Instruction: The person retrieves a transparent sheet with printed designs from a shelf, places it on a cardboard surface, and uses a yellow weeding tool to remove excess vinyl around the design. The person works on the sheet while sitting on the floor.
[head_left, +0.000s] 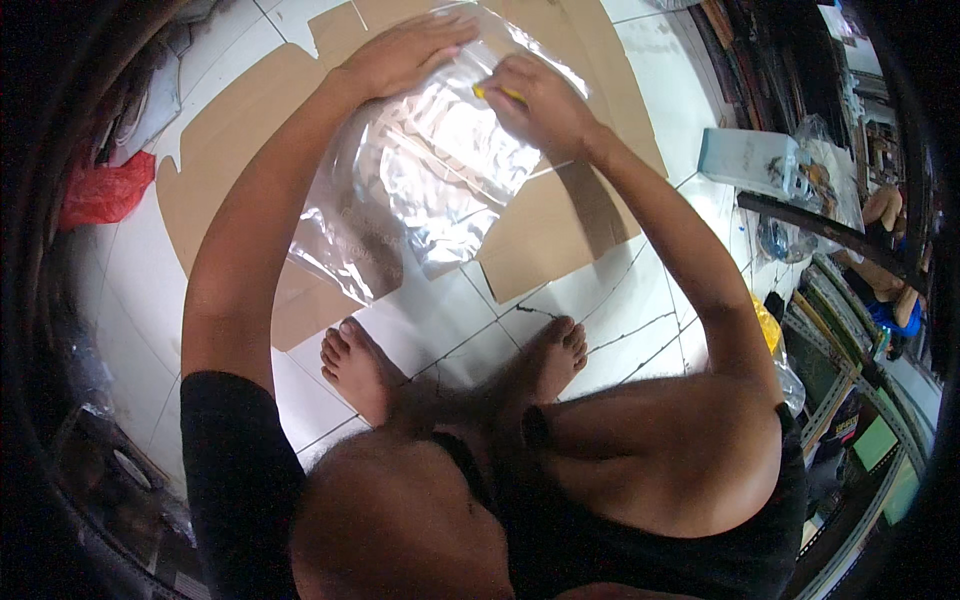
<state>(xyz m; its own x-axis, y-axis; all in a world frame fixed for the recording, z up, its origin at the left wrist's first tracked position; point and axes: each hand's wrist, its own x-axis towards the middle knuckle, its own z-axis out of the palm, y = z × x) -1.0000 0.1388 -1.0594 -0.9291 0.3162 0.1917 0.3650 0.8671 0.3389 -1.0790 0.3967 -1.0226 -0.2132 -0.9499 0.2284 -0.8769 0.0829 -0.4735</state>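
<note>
Lying flat and outstretched, the left hand (418,52) rests on the clear plastic sheet (455,160), which is spread over brown cardboard (228,140) and white floor tiles (625,300); the right hand (548,107), nearby over the sheet's upper part, is curled around a small yellow tool (514,96)

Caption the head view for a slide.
Left hand flat on clear plastic over cardboard; right hand gripping a yellow object.
</note>
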